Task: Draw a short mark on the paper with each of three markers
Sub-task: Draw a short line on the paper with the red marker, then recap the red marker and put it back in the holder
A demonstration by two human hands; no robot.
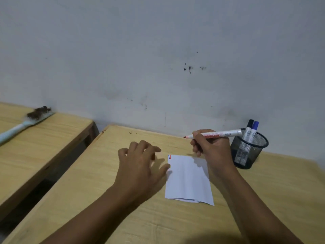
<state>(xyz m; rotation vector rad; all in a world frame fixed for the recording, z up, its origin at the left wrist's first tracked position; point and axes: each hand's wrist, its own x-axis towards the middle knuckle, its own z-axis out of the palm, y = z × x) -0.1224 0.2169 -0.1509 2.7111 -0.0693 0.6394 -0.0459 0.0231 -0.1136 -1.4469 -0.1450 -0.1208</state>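
A white sheet of paper (189, 178) lies on the wooden table (123, 208), with short blue and red marks (169, 156) at its far left corner. My right hand (211, 147) holds an uncapped red marker (221, 134) level above the paper's far edge, tip pointing left. My left hand (140, 164) rests just left of the paper, fingers spread, thumb touching the paper's left edge; something small and dark shows under its fingers, too hidden to name. A black marker (248, 131) and a blue marker (253, 132) stand capped in a black mesh cup (248, 150) to the right.
A grey wall (158, 67) rises right behind the table. A second wooden table (35, 147) stands to the left across a dark gap, with a light-blue brush (26, 124) lying on it.
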